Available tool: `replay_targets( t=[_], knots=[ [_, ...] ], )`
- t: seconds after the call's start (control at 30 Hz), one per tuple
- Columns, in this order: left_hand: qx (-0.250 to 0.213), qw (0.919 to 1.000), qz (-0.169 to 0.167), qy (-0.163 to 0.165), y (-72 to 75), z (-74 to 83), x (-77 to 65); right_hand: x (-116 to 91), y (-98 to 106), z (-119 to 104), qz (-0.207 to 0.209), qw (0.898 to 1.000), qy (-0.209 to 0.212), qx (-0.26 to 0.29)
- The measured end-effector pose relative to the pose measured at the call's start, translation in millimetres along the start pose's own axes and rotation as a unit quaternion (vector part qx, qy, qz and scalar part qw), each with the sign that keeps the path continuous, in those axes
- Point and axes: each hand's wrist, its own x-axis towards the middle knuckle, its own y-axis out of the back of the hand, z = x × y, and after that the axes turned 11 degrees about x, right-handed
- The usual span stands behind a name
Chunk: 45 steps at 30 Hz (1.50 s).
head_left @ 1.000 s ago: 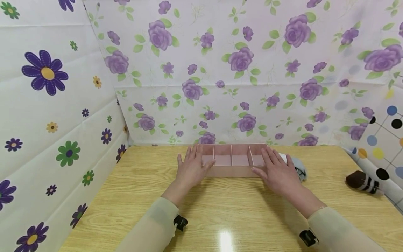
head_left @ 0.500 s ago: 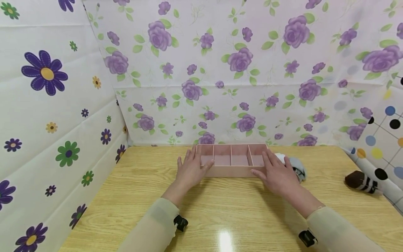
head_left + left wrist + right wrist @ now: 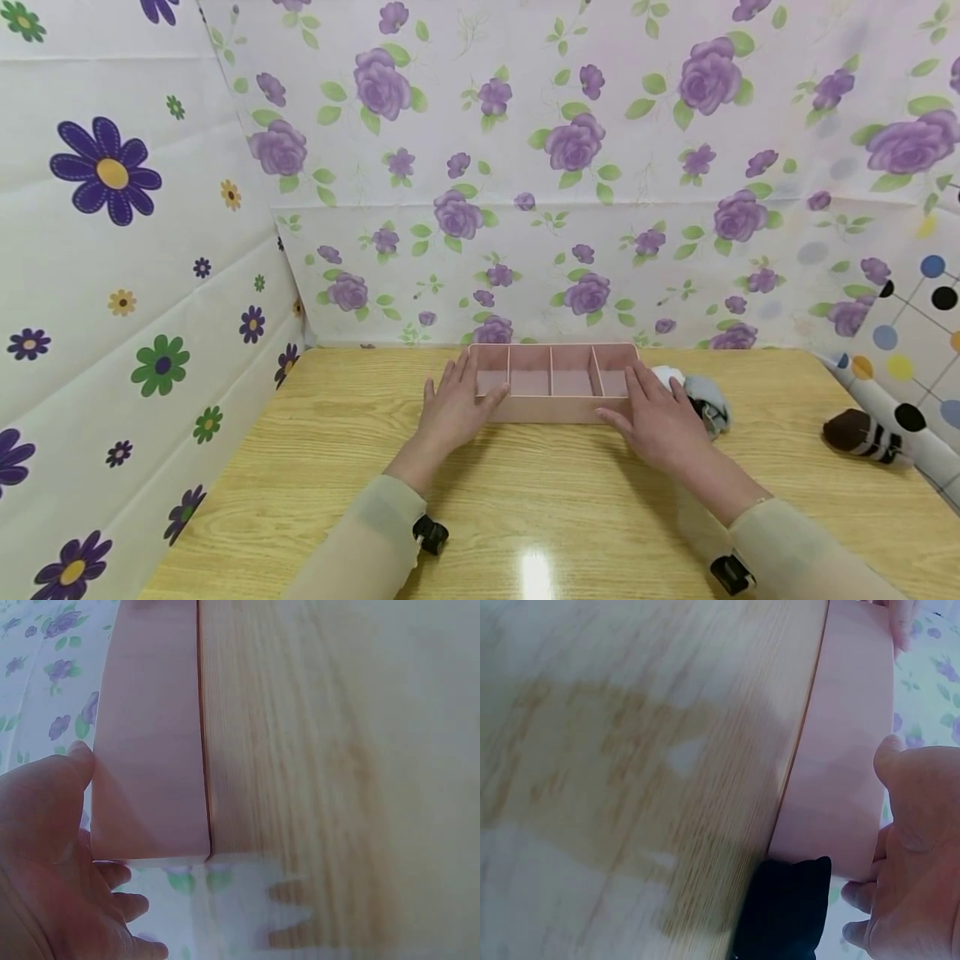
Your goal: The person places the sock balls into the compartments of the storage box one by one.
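Observation:
A pink divided box (image 3: pixel 553 409) lies lengthwise near the back of the table, its several compartments bare inside. My left hand (image 3: pixel 453 408) touches its left end with extended fingers, the thumb at the front rim. At the right end my right hand (image 3: pixel 663 421) lies the same way, fingers along the side and thumb by the front rim. In the left wrist view the left thumb (image 3: pixel 82 759) meets the top edge of the box's pink wall (image 3: pixel 150 750). The right wrist view shows the right thumb (image 3: pixel 887 756) at that edge too.
Just beyond my right hand lie a grey-blue bundled cloth (image 3: pixel 708 400) and a white one (image 3: pixel 666 375). A black cloth (image 3: pixel 787 907) sits against the box's right end. A brown striped sock (image 3: pixel 862 435) lies at the table's right edge. Flowered sheets (image 3: pixel 510 167) hang behind.
My right hand has drawn slightly nearer along the box's right end, so more of the white and grey-blue cloths shows. The left hand and the box have stayed almost still.

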Motion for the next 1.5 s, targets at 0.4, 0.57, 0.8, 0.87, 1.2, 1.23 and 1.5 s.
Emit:
replay_targets(
  t=[0.4,0.57,0.8,0.87,1.2,1.23,1.5],
  knots=[
    [-0.022,0.9997,0.010,0.006,0.5,-5.8,-3.8,1,-5,-7,-0.002,1.000,0.004,0.020],
    [-0.029,0.9994,0.010,0.015,1.3,-12.0,-5.9,0,-8,-13,-0.002,0.999,0.010,0.032],
    [-0.038,0.9988,0.019,0.023,1.4,-20.7,-5.9,-1,-11,-20,0.007,0.999,0.026,0.032],
    [-0.039,0.9987,0.021,0.024,2.0,-23.1,-6.1,0,-12,-22,0.008,0.999,0.030,0.033],
    [-0.055,0.9981,0.017,0.025,4.5,-32.3,-8.1,0,-13,-25,0.001,0.998,0.042,0.036],
    [-0.056,0.9980,0.017,0.024,4.4,-32.8,-7.9,0,-13,-25,0.001,0.998,0.043,0.037],
    [-0.065,0.9975,0.014,0.023,2.7,-35.1,-5.9,-1,-10,-22,-0.001,0.998,0.048,0.048]
  ],
)
